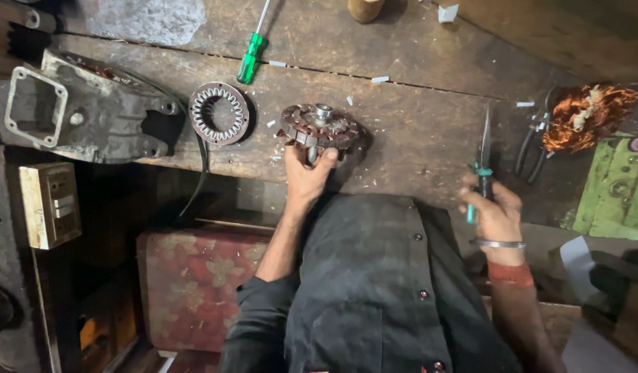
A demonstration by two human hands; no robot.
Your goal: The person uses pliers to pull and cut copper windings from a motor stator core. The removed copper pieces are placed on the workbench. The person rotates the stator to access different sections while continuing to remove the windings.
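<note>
Closest to the camera is the person's dark buttoned shirt [374,276], and beside it on the left a worn cushion with a flower pattern [188,283] under the edge of the desk [416,138]. The left hand [306,176] reaches forward from there, its fingers closed around the near rim of a round motor core [320,128] with slots around its edge and a short metal hub in the middle; the grip pins the core flat against the wood near the desk's front edge, apparently so that it cannot turn or slide. The right hand [495,211] is wrapped tight around the teal handle of a thin pointed tool [483,155], held upright with its tip away from the body and well apart from the core, as if kept ready rather than in use; whether it is a knife or a scraper is hard to tell from this angle. Just left of the core lies a smaller toothed metal ring [220,112], and further left a heavy grey cast housing [91,107] rests across the desk's corner. Small white scraps are scattered over the wood around the core. To the right, a pair of pliers [533,148] lies beside a tangle of copper wire [587,114]. Furthest off, a green-handled screwdriver [252,52] lies pointing away.
</note>
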